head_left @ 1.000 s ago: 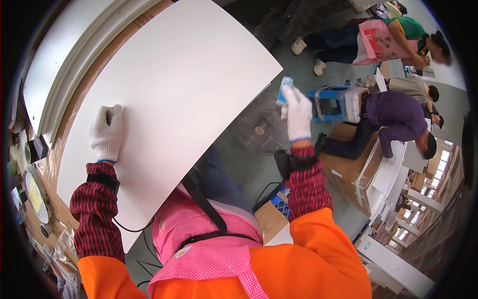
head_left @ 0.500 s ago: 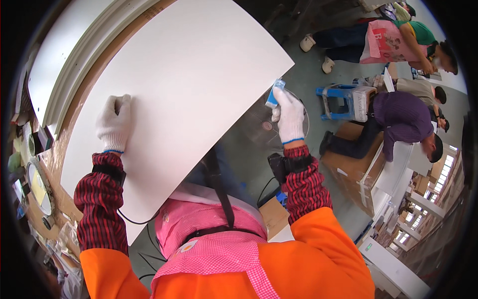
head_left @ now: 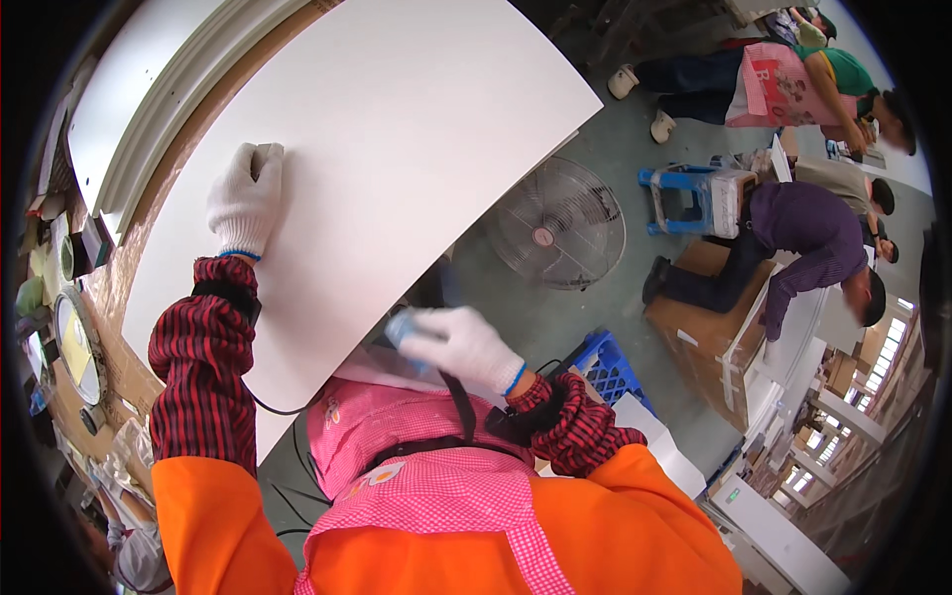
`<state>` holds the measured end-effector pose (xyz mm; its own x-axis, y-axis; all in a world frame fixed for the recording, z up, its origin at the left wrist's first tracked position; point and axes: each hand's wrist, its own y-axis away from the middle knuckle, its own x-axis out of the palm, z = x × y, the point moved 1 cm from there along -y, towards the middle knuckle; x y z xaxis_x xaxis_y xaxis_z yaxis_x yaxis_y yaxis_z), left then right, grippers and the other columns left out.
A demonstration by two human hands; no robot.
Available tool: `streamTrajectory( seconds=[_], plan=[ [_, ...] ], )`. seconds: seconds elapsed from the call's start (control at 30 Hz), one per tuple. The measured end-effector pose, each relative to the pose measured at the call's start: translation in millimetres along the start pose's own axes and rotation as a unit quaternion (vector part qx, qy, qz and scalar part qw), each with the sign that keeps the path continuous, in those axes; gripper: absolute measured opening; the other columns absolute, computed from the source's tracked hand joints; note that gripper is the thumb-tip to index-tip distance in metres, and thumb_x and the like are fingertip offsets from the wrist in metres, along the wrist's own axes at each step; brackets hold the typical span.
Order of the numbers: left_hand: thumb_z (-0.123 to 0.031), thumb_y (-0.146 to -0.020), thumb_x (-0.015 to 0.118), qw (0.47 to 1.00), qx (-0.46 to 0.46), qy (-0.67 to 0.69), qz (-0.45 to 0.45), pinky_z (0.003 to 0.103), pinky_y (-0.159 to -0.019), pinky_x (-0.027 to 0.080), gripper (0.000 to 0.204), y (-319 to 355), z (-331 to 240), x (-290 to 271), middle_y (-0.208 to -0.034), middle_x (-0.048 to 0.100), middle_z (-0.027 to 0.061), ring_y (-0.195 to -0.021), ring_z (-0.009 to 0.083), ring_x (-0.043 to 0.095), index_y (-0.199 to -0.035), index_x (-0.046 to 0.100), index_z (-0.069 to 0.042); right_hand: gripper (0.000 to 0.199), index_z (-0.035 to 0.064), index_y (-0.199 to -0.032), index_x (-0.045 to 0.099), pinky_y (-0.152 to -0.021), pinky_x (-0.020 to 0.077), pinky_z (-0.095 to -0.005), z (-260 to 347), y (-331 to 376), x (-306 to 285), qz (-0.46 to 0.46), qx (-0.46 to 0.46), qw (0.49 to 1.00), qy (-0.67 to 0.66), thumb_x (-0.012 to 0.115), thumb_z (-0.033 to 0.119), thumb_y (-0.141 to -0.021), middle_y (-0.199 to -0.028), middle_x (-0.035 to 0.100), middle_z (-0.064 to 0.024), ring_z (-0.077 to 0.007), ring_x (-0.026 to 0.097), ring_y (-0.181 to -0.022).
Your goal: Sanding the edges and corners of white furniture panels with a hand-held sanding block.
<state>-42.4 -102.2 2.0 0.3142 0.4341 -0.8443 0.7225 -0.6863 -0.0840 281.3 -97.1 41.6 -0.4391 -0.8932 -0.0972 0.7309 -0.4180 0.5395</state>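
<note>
— Board (head_left: 397,149): what is it like?
— Large, flat, white, smooth and matte, thin at the edge, rectangular with a sharp corner toward the fan (head_left: 560,223). Its long axis runs from the person's lower left up to the upper right, and that far corner points up and right.

— Where does it lie?
— On a brown wooden bench (head_left: 119,288), overhanging the grey floor beside the fan, which stands just beyond the board's right edge.

— And the left hand (head_left: 245,198)?
— In a white knitted glove with a blue cuff, pressed on the board near its left edge, fingers curled down against the surface; nothing shows inside them.

— The right hand (head_left: 461,345)?
— Same kind of glove, at the board's lower edge by the pink checked apron (head_left: 436,476). Fingers are wrapped around a small pale blue object (head_left: 402,327); its shape is blurred.

— What else lies near the board?
— A blue plastic crate (head_left: 610,367) below the fan, white mouldings (head_left: 129,109) along the board's far left side, and seated people past the fan.
</note>
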Motion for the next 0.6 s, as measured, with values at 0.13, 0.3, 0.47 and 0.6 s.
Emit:
streamTrajectory(
  seconds=[0.13, 0.3, 0.47, 0.6],
  plan=[
    [-0.04, -0.091, 0.064, 1.0, -0.004, -0.001, 0.0, 0.04, -0.062, 0.049, 0.034, 1, -3, -3, -0.07, 0.063, 0.0131, -0.065, 0.0321, 0.063, -0.085, 0.064, -0.007, 0.038, -0.0003, -0.114, 0.07, -0.061, 0.0486, -0.0248, 9, 2, -16, -0.015, 0.02, 0.995, -0.095, 0.065, 0.031, -0.091, -0.077, 0.068, -0.0033, -0.0089, 0.06, -0.062],
    [-0.039, -0.091, 0.063, 0.999, -0.031, -0.024, 0.024, 0.043, -0.064, 0.05, 0.03, 2, -1, -8, -0.073, 0.066, 0.0134, -0.07, 0.0344, 0.066, -0.088, 0.068, -0.01, 0.039, -0.0062, -0.114, 0.066, -0.046, 0.039, -0.0229, -2, 11, -63, 0.014, 0.05, 0.95, -0.308, 0.062, 0.026, -0.093, -0.071, 0.06, -0.003, -0.0095, 0.051, -0.05],
    [-0.037, -0.093, 0.063, 1.0, -0.006, -0.002, 0.007, 0.043, -0.066, 0.05, 0.028, 0, -3, -10, -0.077, 0.067, 0.0155, -0.074, 0.0358, 0.067, -0.089, 0.068, -0.009, 0.042, -0.0099, -0.123, 0.058, -0.072, 0.0537, -0.0294, 59, -16, -18, 0.108, 0.048, 0.865, -0.488, 0.059, 0.022, -0.095, -0.093, 0.066, -0.0143, -0.0166, 0.065, -0.076],
    [-0.034, -0.094, 0.064, 0.995, -0.019, 0.086, -0.037, 0.041, -0.061, 0.046, 0.031, -4, 0, -5, -0.067, 0.059, 0.0156, -0.061, 0.0322, 0.058, -0.082, 0.063, -0.006, 0.033, -0.0065, -0.116, 0.062, -0.075, 0.0519, -0.0254, 49, -89, 42, 0.306, 0.046, 0.893, -0.328, 0.056, 0.021, -0.098, -0.096, 0.067, -0.0084, -0.0157, 0.065, -0.084]
  ],
)
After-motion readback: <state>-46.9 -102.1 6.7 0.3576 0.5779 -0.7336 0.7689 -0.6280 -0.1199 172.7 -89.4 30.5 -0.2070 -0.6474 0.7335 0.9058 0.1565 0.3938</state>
